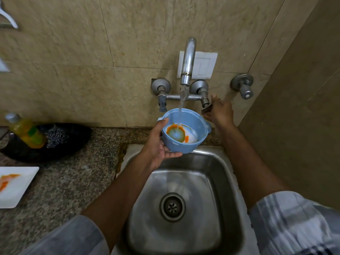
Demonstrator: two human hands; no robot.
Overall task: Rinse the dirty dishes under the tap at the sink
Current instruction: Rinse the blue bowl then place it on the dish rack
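My left hand (159, 142) holds a light blue bowl (193, 122) with small side handles under the tap spout (188, 61), above the far edge of the steel sink (226, 173). Water streams into the bowl, where an orange sauce ring and white suds show on the bottom. My right hand (219, 112) is closed on the right tap handle (206, 109) of the wall mixer. A white square plate (20, 188) smeared with orange sauce lies on the counter at the far left.
A yellow dish-soap bottle (26, 131) and a steel scrubber (57, 136) rest in a dark tray (77, 137) on the granite counter (73, 181). A separate wall valve (243, 87) sits right of the mixer. The left tap handle (162, 103) hangs free. A side wall closes the right.
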